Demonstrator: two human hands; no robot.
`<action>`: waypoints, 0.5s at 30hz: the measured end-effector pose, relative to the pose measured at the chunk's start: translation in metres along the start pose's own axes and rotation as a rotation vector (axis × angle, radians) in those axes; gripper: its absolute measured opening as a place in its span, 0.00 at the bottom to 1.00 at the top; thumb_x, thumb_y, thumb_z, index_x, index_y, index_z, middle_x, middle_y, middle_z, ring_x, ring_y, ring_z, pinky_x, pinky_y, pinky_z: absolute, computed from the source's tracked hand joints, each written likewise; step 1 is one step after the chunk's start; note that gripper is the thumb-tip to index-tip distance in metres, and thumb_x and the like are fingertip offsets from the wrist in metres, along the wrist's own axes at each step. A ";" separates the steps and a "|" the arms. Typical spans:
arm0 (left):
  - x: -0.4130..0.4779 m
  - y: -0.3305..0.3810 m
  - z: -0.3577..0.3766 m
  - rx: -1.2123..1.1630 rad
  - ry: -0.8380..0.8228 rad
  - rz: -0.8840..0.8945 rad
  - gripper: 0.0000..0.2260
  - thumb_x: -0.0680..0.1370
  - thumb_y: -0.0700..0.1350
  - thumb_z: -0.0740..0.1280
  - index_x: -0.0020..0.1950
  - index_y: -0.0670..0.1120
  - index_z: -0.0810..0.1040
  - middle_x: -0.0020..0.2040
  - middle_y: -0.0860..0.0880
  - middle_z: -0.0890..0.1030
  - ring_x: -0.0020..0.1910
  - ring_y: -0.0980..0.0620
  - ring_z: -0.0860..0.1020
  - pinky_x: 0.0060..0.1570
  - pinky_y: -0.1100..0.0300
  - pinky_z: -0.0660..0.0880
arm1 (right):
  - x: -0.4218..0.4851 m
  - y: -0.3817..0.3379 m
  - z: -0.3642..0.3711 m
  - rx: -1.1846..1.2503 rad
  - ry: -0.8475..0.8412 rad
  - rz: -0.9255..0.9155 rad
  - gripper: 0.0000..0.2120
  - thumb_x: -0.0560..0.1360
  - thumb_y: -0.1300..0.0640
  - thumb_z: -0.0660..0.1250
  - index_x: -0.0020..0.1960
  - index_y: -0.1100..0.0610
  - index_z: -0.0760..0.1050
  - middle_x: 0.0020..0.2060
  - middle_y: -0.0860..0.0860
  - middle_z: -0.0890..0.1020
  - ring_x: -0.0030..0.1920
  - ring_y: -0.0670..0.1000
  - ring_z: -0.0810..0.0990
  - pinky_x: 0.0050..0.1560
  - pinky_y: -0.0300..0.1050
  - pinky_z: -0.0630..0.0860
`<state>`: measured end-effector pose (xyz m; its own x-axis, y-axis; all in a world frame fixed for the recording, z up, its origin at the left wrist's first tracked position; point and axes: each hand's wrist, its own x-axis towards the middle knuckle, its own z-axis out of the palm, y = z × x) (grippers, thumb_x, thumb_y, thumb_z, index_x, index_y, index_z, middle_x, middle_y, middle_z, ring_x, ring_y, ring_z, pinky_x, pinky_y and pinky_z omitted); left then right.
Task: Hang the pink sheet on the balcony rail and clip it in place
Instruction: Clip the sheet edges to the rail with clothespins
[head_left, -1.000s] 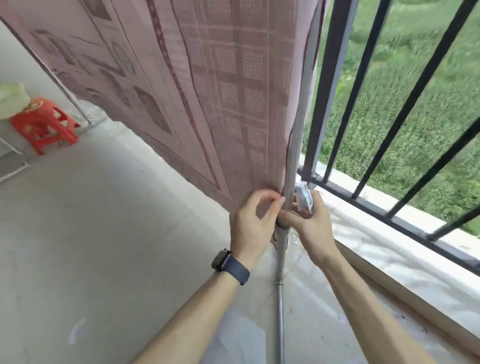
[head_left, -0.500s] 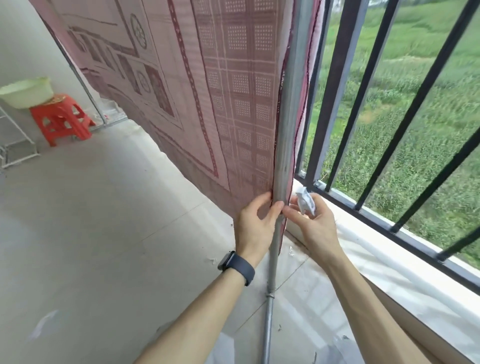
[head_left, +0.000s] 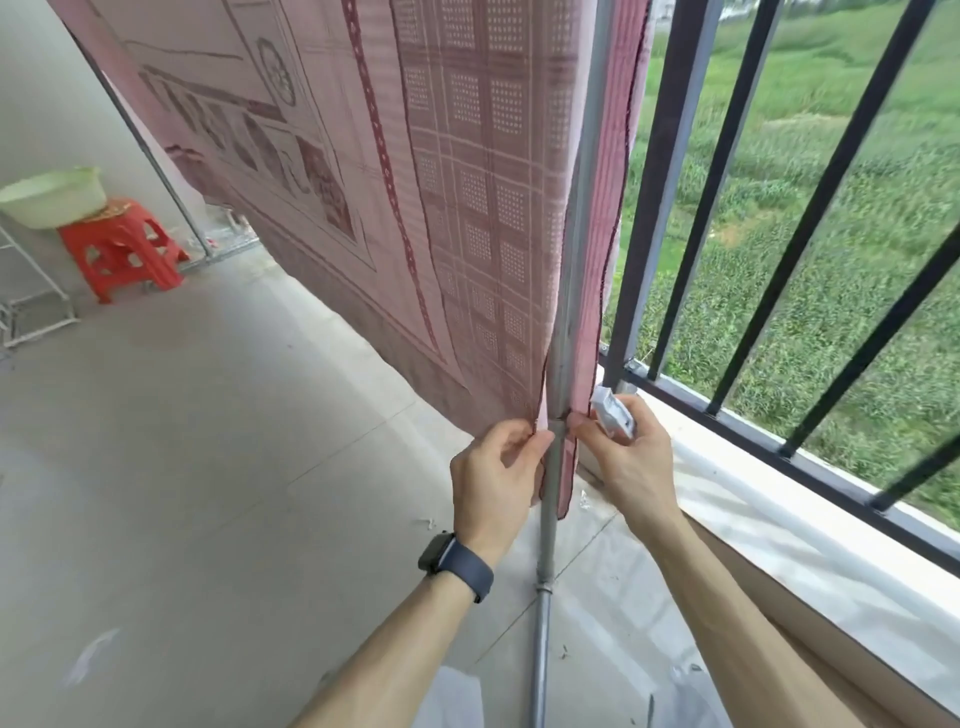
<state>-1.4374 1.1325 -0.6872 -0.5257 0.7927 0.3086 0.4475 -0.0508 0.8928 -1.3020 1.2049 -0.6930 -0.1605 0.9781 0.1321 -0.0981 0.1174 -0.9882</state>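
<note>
Our left hand (head_left: 498, 467) and right hand (head_left: 623, 457) each pinch a sheet (head_left: 467, 208) edge beside the pole (head_left: 571, 260); the right also grips the clip (head_left: 615, 418). Loosening either pinch risks the edges sliding apart before clipping.

1. The pink sheet (head_left: 395, 171) hangs draped over a metal pole (head_left: 576, 249), with cloth on both sides of it.
2. The left hand (head_left: 493, 478) pinches the sheet's edge just left of the pole; a dark watch (head_left: 456, 562) is on its wrist.
3. The right hand (head_left: 631, 467) pinches the edge on the pole's other side and holds a white clip (head_left: 613, 418).
4. Black railing bars (head_left: 654, 197) stand at the right, with grass beyond them.
5. A red stool (head_left: 122, 249) bearing a pale basin (head_left: 52, 195) stands far left.
</note>
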 end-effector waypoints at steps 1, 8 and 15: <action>-0.006 -0.001 0.002 0.025 0.000 0.034 0.07 0.74 0.53 0.73 0.45 0.51 0.83 0.42 0.59 0.85 0.43 0.61 0.82 0.47 0.62 0.77 | -0.003 -0.001 -0.001 0.024 -0.006 0.024 0.13 0.70 0.50 0.78 0.45 0.52 0.75 0.42 0.64 0.79 0.38 0.53 0.76 0.42 0.53 0.72; -0.024 0.003 0.012 0.048 -0.036 0.056 0.09 0.73 0.57 0.73 0.47 0.54 0.80 0.42 0.62 0.83 0.40 0.64 0.81 0.43 0.65 0.76 | -0.010 -0.016 -0.010 0.062 -0.030 -0.006 0.14 0.70 0.50 0.79 0.45 0.53 0.75 0.35 0.52 0.79 0.33 0.51 0.75 0.34 0.45 0.72; -0.026 0.016 0.019 0.007 -0.093 0.039 0.03 0.75 0.50 0.73 0.47 0.53 0.81 0.42 0.61 0.84 0.43 0.64 0.82 0.43 0.68 0.76 | -0.012 -0.016 -0.016 0.090 -0.156 0.045 0.06 0.73 0.58 0.74 0.44 0.48 0.79 0.34 0.46 0.80 0.33 0.45 0.78 0.35 0.39 0.74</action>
<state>-1.4032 1.1229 -0.6873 -0.4381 0.8433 0.3113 0.4715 -0.0793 0.8783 -1.2832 1.1938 -0.6800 -0.3164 0.9428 0.1051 -0.1736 0.0514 -0.9835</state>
